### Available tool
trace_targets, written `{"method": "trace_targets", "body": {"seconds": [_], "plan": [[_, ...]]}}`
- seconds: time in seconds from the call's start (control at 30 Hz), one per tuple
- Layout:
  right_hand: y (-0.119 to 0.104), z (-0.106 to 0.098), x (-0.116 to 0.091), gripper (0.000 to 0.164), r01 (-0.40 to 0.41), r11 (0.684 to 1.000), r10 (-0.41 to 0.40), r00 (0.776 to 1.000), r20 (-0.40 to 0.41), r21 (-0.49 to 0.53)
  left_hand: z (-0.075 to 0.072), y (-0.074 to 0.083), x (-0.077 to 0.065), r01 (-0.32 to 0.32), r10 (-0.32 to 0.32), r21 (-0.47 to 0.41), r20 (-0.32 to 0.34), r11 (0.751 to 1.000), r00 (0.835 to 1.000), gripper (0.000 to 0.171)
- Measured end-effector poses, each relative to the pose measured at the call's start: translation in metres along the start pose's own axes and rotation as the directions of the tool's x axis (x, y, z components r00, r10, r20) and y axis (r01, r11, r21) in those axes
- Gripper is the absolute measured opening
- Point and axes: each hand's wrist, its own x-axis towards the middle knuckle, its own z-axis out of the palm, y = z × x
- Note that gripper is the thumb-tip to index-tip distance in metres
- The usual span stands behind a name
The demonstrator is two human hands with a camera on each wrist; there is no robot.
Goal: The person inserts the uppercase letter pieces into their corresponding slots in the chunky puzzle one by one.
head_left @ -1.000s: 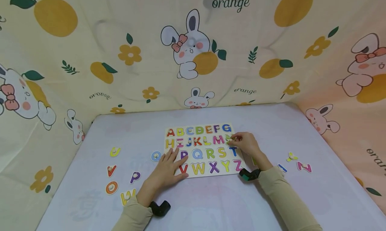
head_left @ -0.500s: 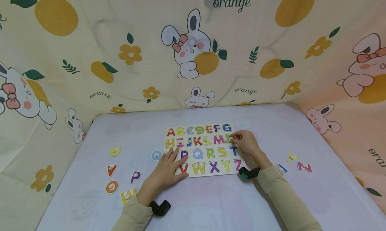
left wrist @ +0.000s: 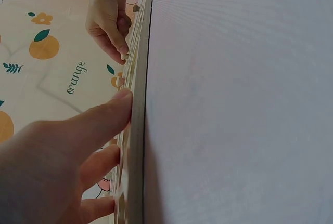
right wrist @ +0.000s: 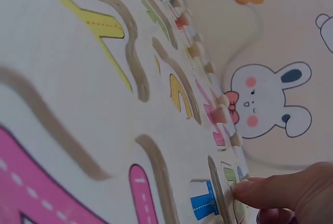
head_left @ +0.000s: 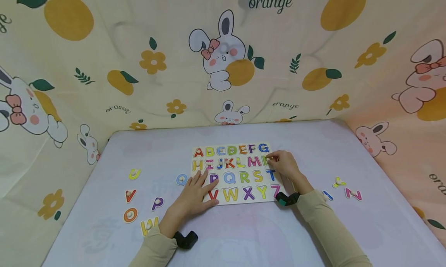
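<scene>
A white alphabet puzzle board [head_left: 223, 203] lies on the table with rows of coloured letters. My left hand [head_left: 192, 191] rests spread on its lower left part, covering the start of the two lower rows. In the left wrist view, the fingertips [left wrist: 125, 99] of that hand touch the board along its edge. My right hand [head_left: 285, 164] pinches the small knob [left wrist: 124, 56] of a green letter N puzzle piece [head_left: 265, 161] at the right end of the second row. The fingers partly cover this piece; whether it sits fully in its recess, I cannot tell.
Loose knobbed letters lie left of the board: a U [head_left: 134, 174], V [head_left: 130, 196], O [head_left: 130, 215], P [head_left: 157, 203], W [head_left: 149, 226] and Q [head_left: 182, 179]. On the right are a pink letter [head_left: 353, 194], a yellow Y [head_left: 338, 182] and a blue piece [head_left: 327, 195].
The green letter piece was turned askew over the end of the second row; it now lines up with that row. My right hand shifted only slightly. My left hand stayed in place.
</scene>
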Motion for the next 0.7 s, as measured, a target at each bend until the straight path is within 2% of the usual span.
{"method": "trace_targets", "body": {"seconds": [0.27,0.5,0.6,0.7], "plan": [[0.003,0.0,-0.001,0.033,0.003,1.0,-0.003,1.0,0.017,0.004,-0.004,-0.002,0.0,-0.007,0.007,-0.016,0.012,1.0,1.0,0.066],[0.007,-0.001,-0.012,0.045,0.027,0.999,-0.027,0.999,0.028,-0.032,-0.016,-0.012,-0.003,-0.038,0.037,-0.106,-0.012,0.994,0.999,0.062],[0.007,-0.002,-0.02,0.046,0.038,0.999,-0.037,0.999,0.037,-0.022,-0.022,-0.017,-0.005,-0.017,0.013,-0.149,-0.024,0.989,1.0,0.059],[0.006,-0.004,-0.031,0.044,0.092,0.996,-0.092,0.995,0.031,0.003,-0.029,-0.022,-0.006,0.016,-0.024,-0.188,-0.039,0.982,0.999,0.055]]}}
